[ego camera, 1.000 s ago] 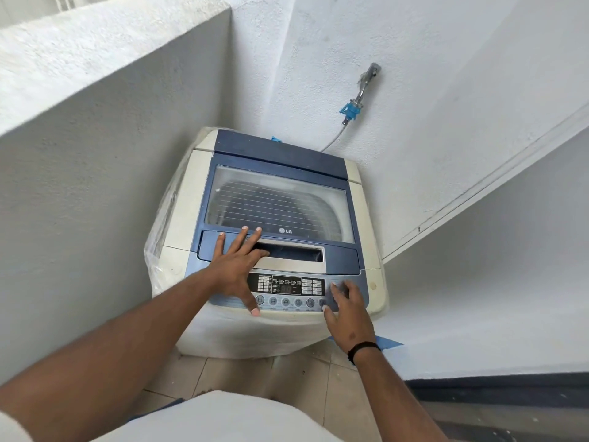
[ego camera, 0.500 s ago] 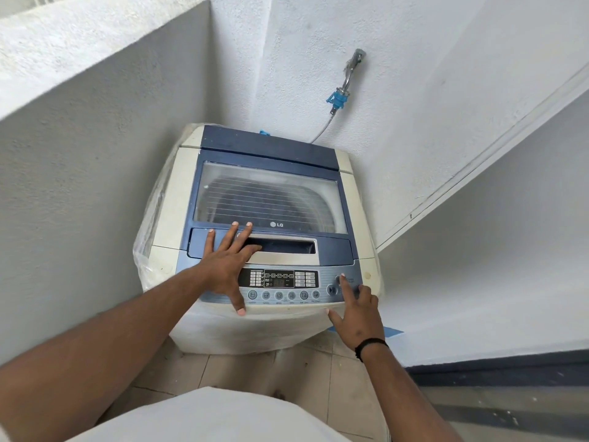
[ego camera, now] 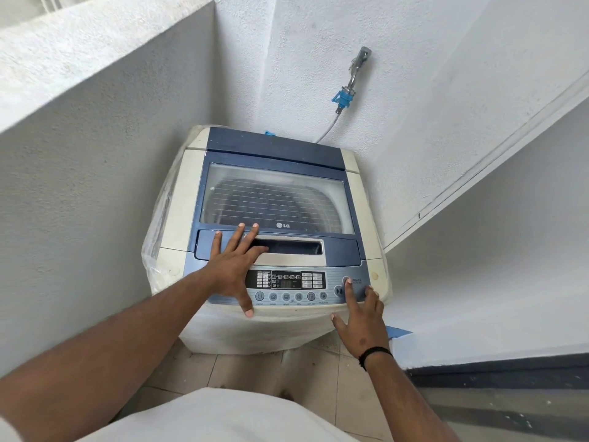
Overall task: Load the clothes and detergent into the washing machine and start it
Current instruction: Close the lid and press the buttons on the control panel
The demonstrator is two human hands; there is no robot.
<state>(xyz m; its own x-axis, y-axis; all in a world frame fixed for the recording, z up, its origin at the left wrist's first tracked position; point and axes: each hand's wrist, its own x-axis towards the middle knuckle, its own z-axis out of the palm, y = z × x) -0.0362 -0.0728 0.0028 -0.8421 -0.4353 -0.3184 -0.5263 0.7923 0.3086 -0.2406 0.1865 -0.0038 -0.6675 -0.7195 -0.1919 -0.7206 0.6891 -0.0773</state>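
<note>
Head: closed blue-lidded washing machine (ego camera: 274, 199)

A wall tap (ego camera: 359, 63) with blue connector (ego camera: 342, 98) above tiled floor (ego camera: 242, 368).

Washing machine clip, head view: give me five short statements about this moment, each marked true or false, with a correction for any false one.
1. The washing machine lid is closed. True.
2. The left hand grips a detergent bottle. False: it lies flat, fingers spread, on the lid's front edge by the handle recess and holds nothing.
3. The right hand has its index fingertip at the round power button. True.
4. The hose is disconnected from the wall tap. False: a blue coupling joins it to the tap.
5. The right wrist wears a black band. True.
</note>
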